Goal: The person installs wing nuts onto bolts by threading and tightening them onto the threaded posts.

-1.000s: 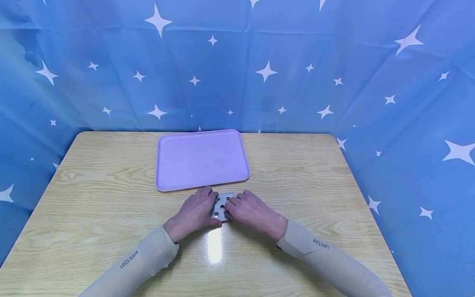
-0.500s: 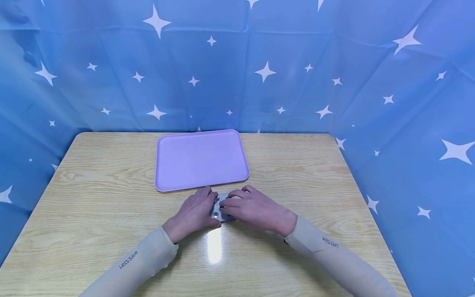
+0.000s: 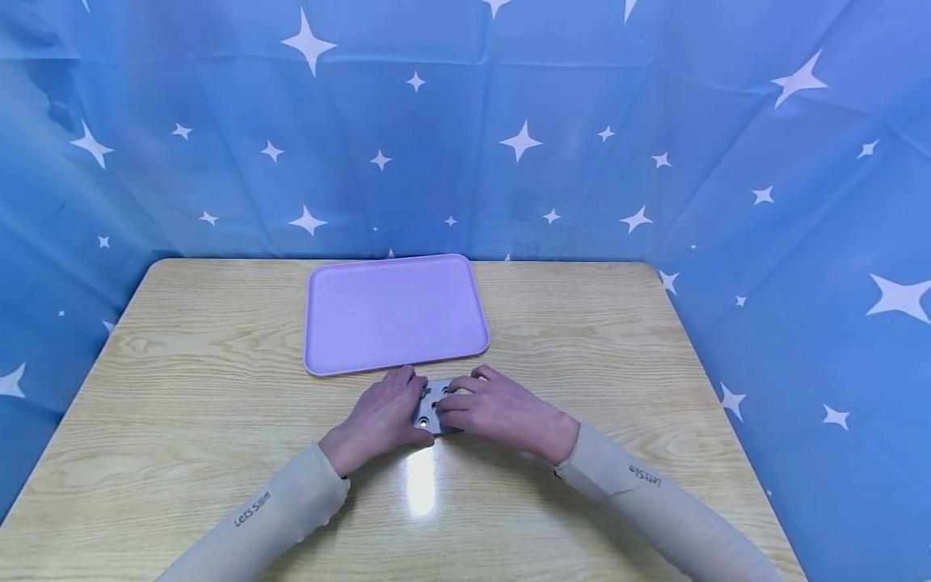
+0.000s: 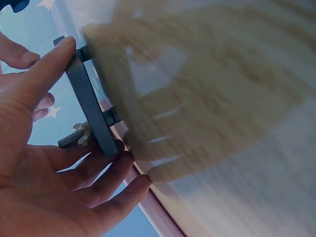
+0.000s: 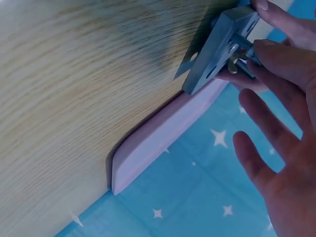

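A grey metal plate [image 3: 436, 424] with several holes stands raised off the wooden table on short dark bolt heads. My left hand [image 3: 381, 411] grips it at the left, its thumb on the near edge and fingers at the far edge. Threaded bolts stick up through the plate; a brass-coloured wing nut [image 4: 83, 134] sits on one of them, near my left fingers. My right hand [image 3: 505, 414] is over the plate's right part. In the right wrist view, its thumb and forefinger pinch at the end of another bolt [image 5: 241, 41], while the other fingers are spread. The exact contact is partly hidden.
A lilac tray [image 3: 396, 311] lies flat just behind the hands on the wooden table [image 3: 218, 364]. Blue cloth [image 3: 465, 162] with white stars hangs behind and along the sides of the table.
My right hand has shifted slightly right, its fingers opening out and then drawing back a little from the plate's middle. My left hand and the plate have stayed in place.
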A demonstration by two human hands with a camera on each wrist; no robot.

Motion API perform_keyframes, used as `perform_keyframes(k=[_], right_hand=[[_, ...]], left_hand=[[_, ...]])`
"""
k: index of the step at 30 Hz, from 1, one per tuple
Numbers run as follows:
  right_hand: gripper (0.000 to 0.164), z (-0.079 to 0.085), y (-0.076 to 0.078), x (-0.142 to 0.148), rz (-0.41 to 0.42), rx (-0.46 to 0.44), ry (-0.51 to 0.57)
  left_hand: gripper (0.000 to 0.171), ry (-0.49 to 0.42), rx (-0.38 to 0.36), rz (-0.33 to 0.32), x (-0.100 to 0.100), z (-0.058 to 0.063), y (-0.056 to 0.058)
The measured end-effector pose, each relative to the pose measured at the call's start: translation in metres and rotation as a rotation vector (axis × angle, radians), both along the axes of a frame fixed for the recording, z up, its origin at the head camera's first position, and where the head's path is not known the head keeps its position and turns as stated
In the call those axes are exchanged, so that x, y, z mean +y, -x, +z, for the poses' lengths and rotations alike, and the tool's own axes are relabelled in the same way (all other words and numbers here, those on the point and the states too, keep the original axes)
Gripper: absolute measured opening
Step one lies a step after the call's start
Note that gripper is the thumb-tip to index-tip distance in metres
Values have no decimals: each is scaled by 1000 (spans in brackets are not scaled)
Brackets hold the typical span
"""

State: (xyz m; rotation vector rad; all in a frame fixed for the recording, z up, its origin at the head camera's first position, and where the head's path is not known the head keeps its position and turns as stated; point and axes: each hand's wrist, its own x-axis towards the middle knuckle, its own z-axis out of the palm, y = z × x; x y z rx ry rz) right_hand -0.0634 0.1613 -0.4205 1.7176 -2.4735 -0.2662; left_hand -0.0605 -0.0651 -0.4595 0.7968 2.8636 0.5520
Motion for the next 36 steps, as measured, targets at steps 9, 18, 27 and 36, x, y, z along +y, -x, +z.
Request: perform_keyframes(k=[9,18,27,36], right_hand=[[6,-7,1,-5,-26,23,78],[1,-13,-2,-11,-83,61,108],[12,-19,-7,-18,-156,59,165],[23,-14,-6,-14,-214,-58,199]], left_hand=[[78,-10,2,3,0,0,0],[77,-5,14,-4,-1,1,-1],[78,6,19,-5,0,2,-1],[78,-1,18,-15,-2,1,-1]])
